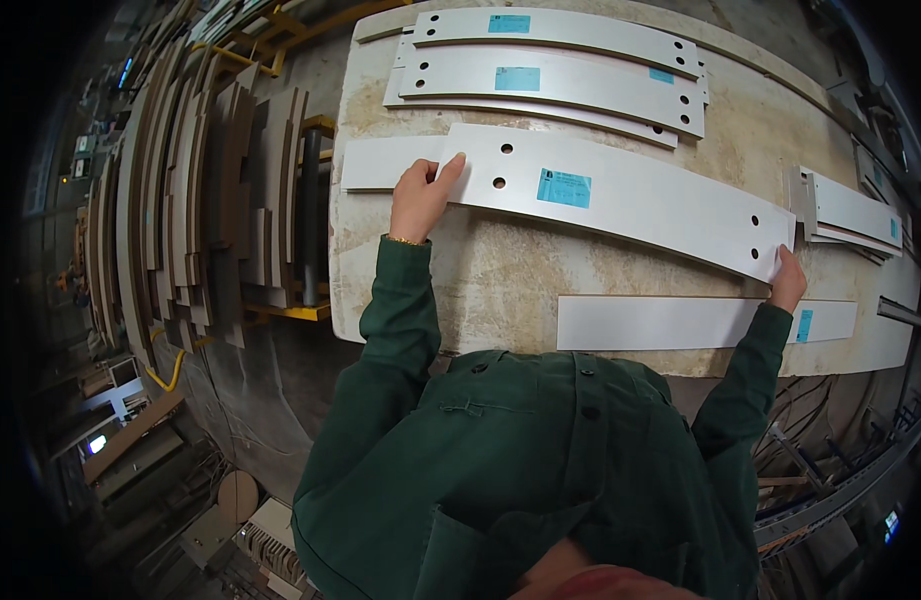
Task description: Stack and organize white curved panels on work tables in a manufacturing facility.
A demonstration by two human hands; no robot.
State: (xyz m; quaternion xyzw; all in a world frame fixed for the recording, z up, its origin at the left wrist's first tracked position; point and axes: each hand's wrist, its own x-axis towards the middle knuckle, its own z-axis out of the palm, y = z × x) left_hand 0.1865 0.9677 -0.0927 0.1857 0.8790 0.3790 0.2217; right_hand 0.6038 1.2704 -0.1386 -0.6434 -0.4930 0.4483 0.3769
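A long white panel lies slantwise in front of me, its right end nearer to me. Each end has a pair of dark round holes, and a blue label is stuck left of its middle. My left hand is closed on the panel's left end, thumb on the top face. At the right end, my right hand grips the near corner, its fingers partly hidden. Another white board shows beyond the left end, partly covered. Closer to me lies a narrow white board, with my right wrist over it.
Stacked white panels with holes and blue labels lie at the table's far side. Shorter white pieces sit at the right. The worn table has stained patches. Left of it, many boards stand upright beside a yellow frame.
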